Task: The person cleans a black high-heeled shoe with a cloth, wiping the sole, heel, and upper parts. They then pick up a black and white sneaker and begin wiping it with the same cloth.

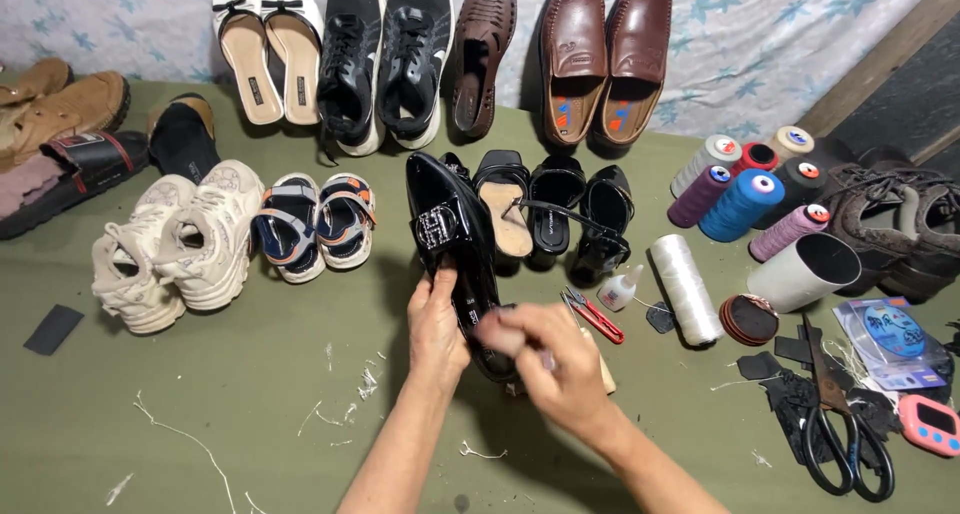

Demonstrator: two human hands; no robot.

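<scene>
Down on the olive-green cloth [250, 394], seen from the head camera, both bare hands work at one glossy black shoe with a buckle [452, 236], which lies near the middle of the surface with its toe pointing away from the person. Its heel end is covered by the hands. The left hand [436, 324] is closed around the shoe's side edge, thumb on top, holding it steady. The right hand [548, 359] is blurred; its fingers are curled narrow over the shoe's rear opening, and whether they pinch something small cannot be told. Just beside the right hand lie small red-handled snips [594, 315] and a little white glue bottle [620, 289], with a white spool of cord [686, 289] a bit farther right. Beyond the shoe stand black sandals [555, 209]. To the left sit cream sneakers [175, 242] and small blue-and-orange sandals [315, 222]. Along the back wall are white sandals [265, 44], black trainers [385, 59] and brown loafers [605, 54]. At the right are cones of coloured thread [745, 202], large black scissors [840, 434] and scraps of black material. White thread clippings [350, 394] are scattered on the cloth near the left forearm.
</scene>
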